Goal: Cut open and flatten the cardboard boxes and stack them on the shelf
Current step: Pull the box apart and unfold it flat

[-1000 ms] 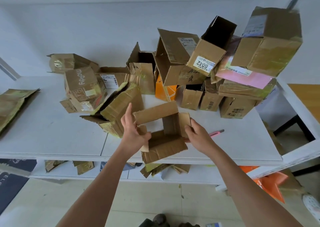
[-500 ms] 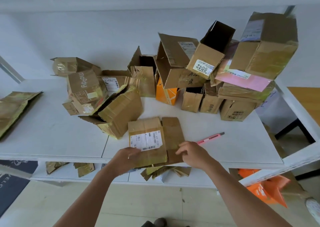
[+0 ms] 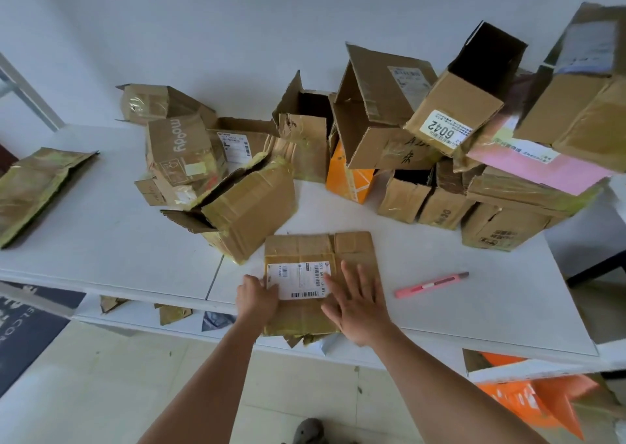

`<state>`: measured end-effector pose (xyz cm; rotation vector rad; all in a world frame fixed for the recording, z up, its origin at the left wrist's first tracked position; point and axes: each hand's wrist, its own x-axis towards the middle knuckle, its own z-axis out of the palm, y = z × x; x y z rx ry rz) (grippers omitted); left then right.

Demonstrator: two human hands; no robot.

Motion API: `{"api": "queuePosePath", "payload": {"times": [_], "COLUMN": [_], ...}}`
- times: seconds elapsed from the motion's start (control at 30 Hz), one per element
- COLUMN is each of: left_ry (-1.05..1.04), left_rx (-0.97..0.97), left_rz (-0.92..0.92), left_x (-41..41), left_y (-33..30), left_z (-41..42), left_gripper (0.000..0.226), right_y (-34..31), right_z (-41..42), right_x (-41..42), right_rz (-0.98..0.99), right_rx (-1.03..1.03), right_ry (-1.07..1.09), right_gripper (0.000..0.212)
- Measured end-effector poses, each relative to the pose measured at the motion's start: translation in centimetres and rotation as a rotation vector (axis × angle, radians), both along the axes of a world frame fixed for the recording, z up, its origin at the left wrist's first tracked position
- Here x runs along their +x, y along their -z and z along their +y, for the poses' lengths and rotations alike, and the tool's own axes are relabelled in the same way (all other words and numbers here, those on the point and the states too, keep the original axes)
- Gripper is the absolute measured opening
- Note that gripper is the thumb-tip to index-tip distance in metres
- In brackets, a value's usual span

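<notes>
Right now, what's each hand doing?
Left hand: open, pressing the flattened box.
Right hand: open, fingers spread flat on the same box.

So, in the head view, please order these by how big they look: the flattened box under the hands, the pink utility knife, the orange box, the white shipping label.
1. Flattened box
2. Orange box, though farther away, so its true size is unsure
3. White shipping label
4. Pink utility knife, long but thinnest

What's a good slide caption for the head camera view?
Both hands press a flattened cardboard box on the white table, pink utility knife alongside.
</notes>
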<state>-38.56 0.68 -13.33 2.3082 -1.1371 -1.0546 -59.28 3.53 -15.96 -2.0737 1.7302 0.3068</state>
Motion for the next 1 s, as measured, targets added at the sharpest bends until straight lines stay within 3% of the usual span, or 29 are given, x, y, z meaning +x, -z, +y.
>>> {"api": "queuePosePath", "payload": {"times": [0.17,0.3,0.43,0.53,0.6,0.67,0.73,0.8,0.87,0.9,0.97,1.0], "left_ry": [-0.019,-0.080,-0.109,0.110,0.301,0.414,0.477,0.487,0.471,0.489,0.543,0.509], "left_rx": [0.040,-0.058,-0.218,-0.304,-0.341,-0.391,-0.470,-0.543,-0.565,-0.573,-0.500,-0.457], "left_rz": [0.005,0.137,0.236,0.220,0.199,0.177,0.091,0.031,0.008,-0.106,-0.395,-0.434], "left_x": [-1.2,-2.1,-1.2,-0.3,0.1,0.3,0.4,0.2,0.0,0.0,0.2,0.2], "left_y": [0.5,0.2,-0.8,-2.5,-4.3,-6.2,-7.6,-8.8,-9.8,-10.1,-9.6,-9.1], "left_z": [-0.6,0.0,1.6,2.5,2.6,2.5,2.2,2.0,2.0,2.0,2.0,2.2], "left_gripper": [0.037,0.018,0.012,0.010,0.013,0.013,0.020,0.026,0.007,0.024,0.069,0.084], "right_y": [0.3,-0.3,-3.6,-7.1,-9.1,-10.7,-11.5,-11.2,-10.5,-9.9,-8.7,-8.1], "right_z": [0.2,0.0,-0.7,-1.5,-2.3,-2.8,-2.6,-2.0,-1.4,-1.1,-0.3,-0.1], "right_x": [0.0,0.0,-0.7,-2.3,-3.5,-4.5,-4.7,-4.3,-3.4,-3.0,-2.5,-2.5], "right_rz": [0.003,0.005,-0.257,-0.310,-0.282,-0.432,-0.672,-0.645,-0.465,-0.441,-0.583,-0.664], "right_rx": [-0.053,-0.030,-0.091,-0.350,-0.333,-0.102,0.085,-0.065,-0.297,-0.368,-0.400,-0.396], "right_ry": [-0.008,-0.013,0.041,0.114,0.082,0.083,0.154,0.201,0.203,0.233,0.403,0.521], "right_gripper": [0.060,0.063,0.073,0.096,0.105,0.093,0.057,0.037,0.035,0.032,0.026,0.024]}}
